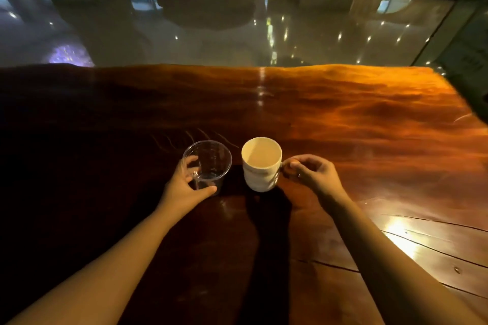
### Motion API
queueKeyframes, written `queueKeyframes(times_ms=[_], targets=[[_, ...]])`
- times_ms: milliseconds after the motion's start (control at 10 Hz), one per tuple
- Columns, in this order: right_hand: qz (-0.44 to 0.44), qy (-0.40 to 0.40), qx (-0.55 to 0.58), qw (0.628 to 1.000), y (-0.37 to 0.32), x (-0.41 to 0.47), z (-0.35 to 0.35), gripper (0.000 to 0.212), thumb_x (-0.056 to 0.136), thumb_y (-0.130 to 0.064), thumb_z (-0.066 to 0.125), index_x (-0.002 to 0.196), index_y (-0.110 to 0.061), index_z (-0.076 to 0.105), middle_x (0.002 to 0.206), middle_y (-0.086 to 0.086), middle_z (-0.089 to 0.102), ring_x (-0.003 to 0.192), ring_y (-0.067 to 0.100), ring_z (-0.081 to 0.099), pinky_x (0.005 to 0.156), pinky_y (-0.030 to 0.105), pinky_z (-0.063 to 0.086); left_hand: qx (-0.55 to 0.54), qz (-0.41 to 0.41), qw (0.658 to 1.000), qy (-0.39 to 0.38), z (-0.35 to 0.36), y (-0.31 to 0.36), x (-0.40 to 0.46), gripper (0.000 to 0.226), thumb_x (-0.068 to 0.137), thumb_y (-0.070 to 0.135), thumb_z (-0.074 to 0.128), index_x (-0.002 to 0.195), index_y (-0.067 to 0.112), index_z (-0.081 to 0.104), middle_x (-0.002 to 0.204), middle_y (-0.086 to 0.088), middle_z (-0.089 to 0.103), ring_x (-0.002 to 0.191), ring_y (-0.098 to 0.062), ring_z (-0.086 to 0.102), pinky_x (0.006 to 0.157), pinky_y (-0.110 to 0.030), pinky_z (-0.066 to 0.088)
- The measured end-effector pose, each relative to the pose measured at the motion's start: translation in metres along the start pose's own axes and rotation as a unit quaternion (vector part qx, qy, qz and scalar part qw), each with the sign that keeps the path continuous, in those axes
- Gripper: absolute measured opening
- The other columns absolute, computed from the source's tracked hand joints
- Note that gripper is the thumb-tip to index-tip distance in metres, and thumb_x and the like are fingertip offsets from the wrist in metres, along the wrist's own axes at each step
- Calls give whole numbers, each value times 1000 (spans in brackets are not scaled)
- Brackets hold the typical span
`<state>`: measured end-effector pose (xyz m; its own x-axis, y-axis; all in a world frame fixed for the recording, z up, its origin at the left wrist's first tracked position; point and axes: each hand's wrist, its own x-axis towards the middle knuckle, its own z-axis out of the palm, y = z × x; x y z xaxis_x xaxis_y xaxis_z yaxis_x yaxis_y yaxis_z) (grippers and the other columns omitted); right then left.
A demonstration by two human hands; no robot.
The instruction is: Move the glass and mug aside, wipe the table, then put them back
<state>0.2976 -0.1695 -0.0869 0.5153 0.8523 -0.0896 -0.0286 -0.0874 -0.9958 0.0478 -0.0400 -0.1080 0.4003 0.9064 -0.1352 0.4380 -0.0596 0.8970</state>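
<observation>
Left hand [184, 185] grips glass [207, 163]; right hand [310, 173] pinches mug [261, 163] handle.

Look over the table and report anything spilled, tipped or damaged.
Nothing stands out. The glass and mug stand upright side by side on the table, the left hand and right hand on them. No spill shows.

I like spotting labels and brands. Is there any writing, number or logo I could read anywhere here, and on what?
None can be read.
mug: faint marks on its side, too blurred to read.
glass: thin ridged lines near the rim, no numbers legible.
table: only wood grain.
</observation>
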Motion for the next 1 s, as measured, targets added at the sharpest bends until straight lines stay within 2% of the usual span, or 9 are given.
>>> queueKeyframes(times_ms=[100,300,400,500,700,900,1000], targets=[[12,-10,26,1000,5,14,-3,9,86,-10,62,88,-4,69,85,7,72,76,13,70,62,18,55,12,-2,1000,-15,7,-2,12,85,62,15,83,130,29,35,132,-8,50,123,-23,48,99,-36,40],[7,-24,22,999,6,32,-5,8,85,-13,64,88,-8,70,88,8,73,84,20,70,70,24,57,-6,-5,1000,-13,13,-2,27,86,62,10,82,132,24,35,133,-12,49,121,-21,50,93,-30,39],[9,-30,13,999,4,37,-4,8,86,-14,63,88,-10,69,90,9,72,85,19,70,71,25,57,-13,-7,1000,-14,13,-1,32,86,63,9,81,133,24,34,135,-13,48,122,-21,49,93,-29,38],[19,-43,4,999,3,42,-1,7,86,-13,63,86,-11,70,85,5,73,82,17,70,72,26,57,-24,-9,999,-20,14,1,34,88,63,9,81,134,26,33,137,-13,46,124,-23,48,98,-31,39],[28,-55,-9,998,-1,43,2,8,87,-11,62,84,-11,69,87,7,72,84,19,68,78,32,56,-16,-12,999,-33,13,-3,38,96,63,16,82,138,35,25,140,-10,44,126,-22,46,103,-37,38],[35,-43,-16,998,-5,41,2,11,87,-8,60,81,-12,68,87,11,71,81,20,66,75,33,53,-8,-22,999,-27,14,-2,42,98,66,16,80,142,31,20,138,-8,46,126,-20,45,100,-33,35],[37,-44,-33,998,-11,37,4,7,87,-8,61,84,-10,67,85,8,71,77,16,67,71,29,54,2,-30,999,-13,14,3,37,101,65,17,80,142,31,17,141,-7,43,130,-20,40,102,-33,33]])
